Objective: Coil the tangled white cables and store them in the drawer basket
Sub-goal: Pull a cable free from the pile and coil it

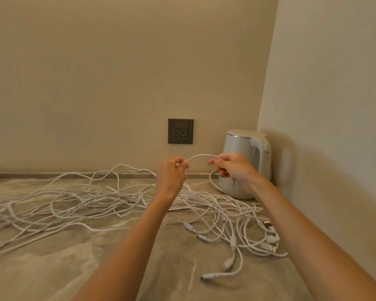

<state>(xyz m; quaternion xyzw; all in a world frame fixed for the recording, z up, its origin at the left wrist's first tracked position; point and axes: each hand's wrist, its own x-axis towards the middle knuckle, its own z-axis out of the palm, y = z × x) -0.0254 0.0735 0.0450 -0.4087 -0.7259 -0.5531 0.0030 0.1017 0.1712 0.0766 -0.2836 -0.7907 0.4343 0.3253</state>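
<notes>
White cable point(201, 156), one arched span pinched between left hand point(172, 173) and right hand point(234, 170), apparently lifted to free it from the tangle point(109, 198) on the surface point(74, 268).

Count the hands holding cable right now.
2. The left hand pinches one end of a raised stretch of white cable. The right hand grips the other end, in front of the kettle. No other hands show.

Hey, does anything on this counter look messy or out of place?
Yes: the white cables sprawl tangled across the countertop, from the far left to the kettle. Left hand and right hand pinch one strand.
</notes>
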